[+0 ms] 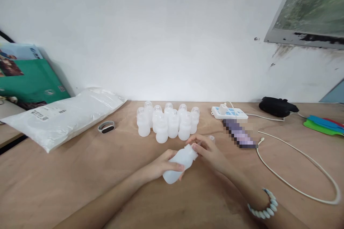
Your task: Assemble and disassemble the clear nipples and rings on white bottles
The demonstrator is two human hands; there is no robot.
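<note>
Left hand (162,164) and right hand (206,150) both had hold of the bottle (180,159), tilted over the bench (67,171), one round its body, one pinching its neck. A stray knuckle could have toppled the capped bottles (162,130) just behind; a slack left grip could have dropped it. It looked milky, smooth, round-bodied, narrowing to a white collar.

Held bottle (181,158): translucent plastic, smooth, matt. Standing bottles (162,132): similar plastic; caps (148,104) clear, glossy. Table (80,182): wood, smooth, low sheen. Bag (83,112): plastic film, wrinkled, shiny. Wall (161,43): matt, chipped in spots. Power strip (242,116): smooth plastic.
</note>
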